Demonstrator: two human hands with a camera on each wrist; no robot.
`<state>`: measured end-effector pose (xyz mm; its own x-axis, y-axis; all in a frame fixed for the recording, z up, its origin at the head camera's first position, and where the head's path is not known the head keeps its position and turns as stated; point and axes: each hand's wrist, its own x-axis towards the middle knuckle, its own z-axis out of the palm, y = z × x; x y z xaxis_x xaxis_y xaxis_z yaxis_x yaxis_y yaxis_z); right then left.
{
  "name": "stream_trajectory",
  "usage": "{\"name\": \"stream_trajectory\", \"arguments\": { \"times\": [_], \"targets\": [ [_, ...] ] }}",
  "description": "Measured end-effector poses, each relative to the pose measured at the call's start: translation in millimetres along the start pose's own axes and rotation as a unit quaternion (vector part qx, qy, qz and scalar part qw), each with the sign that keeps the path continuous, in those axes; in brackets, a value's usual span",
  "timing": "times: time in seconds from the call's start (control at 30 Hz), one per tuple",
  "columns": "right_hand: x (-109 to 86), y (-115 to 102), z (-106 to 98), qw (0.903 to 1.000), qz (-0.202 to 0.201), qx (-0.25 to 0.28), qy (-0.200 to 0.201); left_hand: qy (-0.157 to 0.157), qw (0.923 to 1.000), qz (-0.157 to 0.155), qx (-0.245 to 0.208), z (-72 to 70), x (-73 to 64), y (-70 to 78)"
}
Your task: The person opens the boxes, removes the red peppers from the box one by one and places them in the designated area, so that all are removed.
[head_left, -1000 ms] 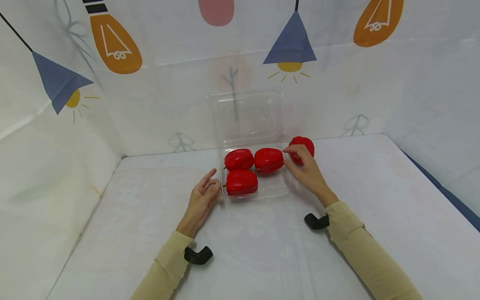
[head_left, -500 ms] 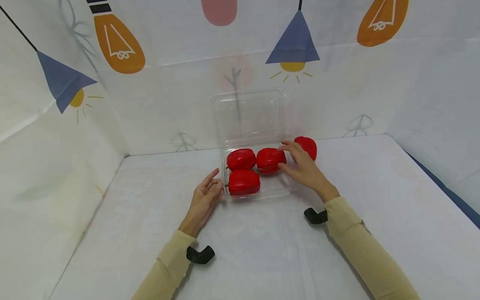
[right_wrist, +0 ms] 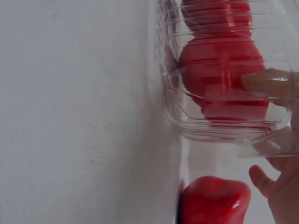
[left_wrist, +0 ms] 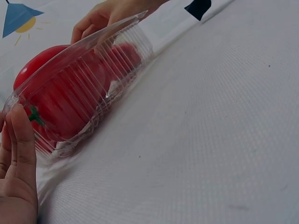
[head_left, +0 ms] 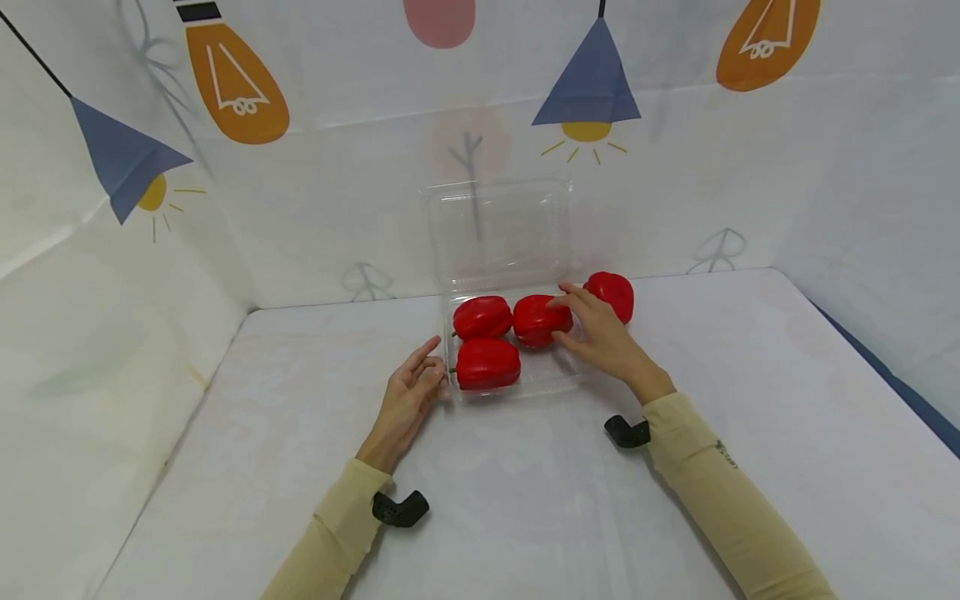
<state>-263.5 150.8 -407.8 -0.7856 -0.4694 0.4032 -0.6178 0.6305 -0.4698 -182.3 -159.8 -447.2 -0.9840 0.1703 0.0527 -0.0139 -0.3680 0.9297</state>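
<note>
Three red bell peppers lie in a clear plastic container (head_left: 536, 382), whose lid (head_left: 498, 233) stands raised at the back. My left hand (head_left: 397, 408) pinches the container's left rim, close to the stem of the front pepper (head_left: 487, 364); in the left wrist view its fingertips meet the rim's corner. Thumb and fingers of my right hand (head_left: 606, 337) grip the right end of the back-right pepper (head_left: 532, 321). Through the wall in the right wrist view, a fingertip (right_wrist: 252, 81) presses on that pepper. Beside it lies the back-left pepper (head_left: 480, 317).
Another red bell pepper (head_left: 611, 293) lies outside the container, just behind my right hand, near the table's back edge. A white printed cloth backdrop (head_left: 337, 192) rises behind the white table (head_left: 525, 500) and along both sides.
My right hand has moved left from beside the loose pepper onto the back-right pepper in the container, its fingertips now farther over it. My left hand keeps its place at the rim.
</note>
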Motion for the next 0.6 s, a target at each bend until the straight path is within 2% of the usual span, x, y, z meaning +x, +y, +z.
{"name": "stream_trajectory", "arguments": {
  "times": [0.27,0.6],
  "targets": [
    [-0.1,-3.3,-0.2,0.9994,0.027,0.009,-0.021,0.002,1.0000,-0.001,0.000,0.1,0.0,-0.6],
    [-0.3,-7.9,-1.2,0.9986,0.026,0.020,-0.041,0.004,1.0000,-0.002,0.003,-1.7,0.2,-1.9]
  ]
}}
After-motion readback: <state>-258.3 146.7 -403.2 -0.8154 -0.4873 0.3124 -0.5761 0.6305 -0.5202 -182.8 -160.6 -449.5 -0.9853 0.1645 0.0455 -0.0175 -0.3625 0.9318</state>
